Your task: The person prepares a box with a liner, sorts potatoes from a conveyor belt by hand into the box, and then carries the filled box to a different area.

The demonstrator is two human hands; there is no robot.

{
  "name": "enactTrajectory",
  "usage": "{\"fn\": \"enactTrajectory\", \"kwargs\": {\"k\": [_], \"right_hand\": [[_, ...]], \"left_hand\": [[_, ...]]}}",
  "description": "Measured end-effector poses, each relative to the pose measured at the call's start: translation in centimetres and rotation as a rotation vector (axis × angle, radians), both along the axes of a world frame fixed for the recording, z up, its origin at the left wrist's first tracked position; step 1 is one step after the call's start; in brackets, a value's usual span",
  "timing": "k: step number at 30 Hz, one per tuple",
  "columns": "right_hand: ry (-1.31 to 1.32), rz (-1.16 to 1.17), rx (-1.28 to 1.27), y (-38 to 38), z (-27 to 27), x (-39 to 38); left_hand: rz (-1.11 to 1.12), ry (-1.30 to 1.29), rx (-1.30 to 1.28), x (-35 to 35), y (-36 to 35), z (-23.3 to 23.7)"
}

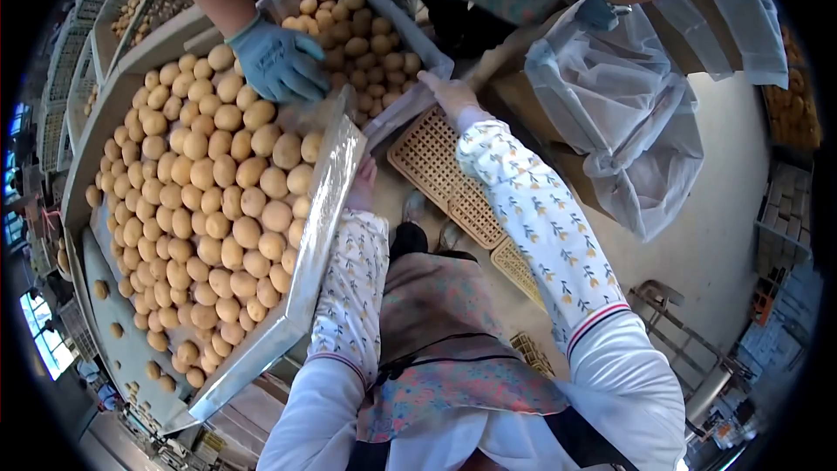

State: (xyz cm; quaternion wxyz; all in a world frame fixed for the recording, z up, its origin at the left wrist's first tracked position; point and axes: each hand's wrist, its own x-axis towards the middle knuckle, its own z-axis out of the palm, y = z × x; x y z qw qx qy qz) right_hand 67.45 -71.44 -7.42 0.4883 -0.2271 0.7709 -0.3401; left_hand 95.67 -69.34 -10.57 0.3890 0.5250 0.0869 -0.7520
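Up at the far end of the table (132,356), a plastic-lined crate (394,120) of round tan produce (357,46) sits past the metal edge (330,187). Right hand (452,98)'s partly closed on its corner; left hand (362,181)'s half hidden behind that edge, can't tell how open or if it's holding anything. Somebody's blue-gloved hand (279,61) hovers by the pile.

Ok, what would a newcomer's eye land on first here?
Most likely the heap of round brown produce, covering much of the metal-edged table at the left. Next, perhaps, the co-worker's blue-gloved hand at the heap's upper end, beside a plastic-lined crate of more produce. The crumpled translucent bag at upper right also stands out.
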Motion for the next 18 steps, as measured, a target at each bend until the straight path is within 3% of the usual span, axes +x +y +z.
{"fn": "enactTrajectory", "kwargs": {"k": [1,2,3,4,5,7,9,11,13,14,15,16,18], "right_hand": [[-0.079,-0.055,-0.041,-2.2,-0.6,-1.1],[0.017,-0.051,0.164,-3.1,1.4,-1.2],[-0.043,-0.060,0.252,-3.9,1.2,-1.6],[0.072,0.009,0.259,-4.7,0.5,-1.4],[0.192,0.076,0.261,-5.8,-2.0,-1.7],[-0.022,-0.005,0.246,-6.2,-3.4,-1.1],[-0.267,-0.112,0.263,-5.3,-0.6,-0.5],[-0.414,-0.153,0.220,-4.0,0.1,-1.0],[-0.441,-0.194,0.006,0.2,-1.3,-1.3],[-0.410,-0.238,-0.065,2.0,-2.4,-1.0],[-0.282,-0.008,-0.165,3.8,-2.9,-1.9],[-0.188,0.080,-0.168,4.5,-2.5,-2.6],[-0.249,-0.065,-0.134,5.3,-2.6,-2.1]], "left_hand": [[-0.025,-0.021,0.027,-1.1,-1.3,1.9],[-0.049,-0.041,0.054,-2.3,-2.6,3.8],[-0.117,-0.036,0.042,-1.9,-2.7,4.0],[-0.185,-0.031,0.028,-1.5,-2.8,4.0],[-0.268,0.123,-0.050,0.8,-3.8,-0.3],[-0.199,-0.116,0.074,1.2,-4.9,-2.8],[-0.331,-0.110,0.038,1.1,-4.1,-0.5],[-0.333,-0.124,0.131,0.6,-3.7,1.1],[-0.364,-0.211,0.104,-1.2,-0.8,2.4],[-0.416,-0.230,0.043,-1.0,0.9,1.7],[-0.375,-0.349,0.001,-1.9,2.1,1.7],[-0.353,-0.368,-0.051,-2.0,2.6,0.9],[-0.341,-0.429,-0.028,-2.6,3.3,1.3]]}}
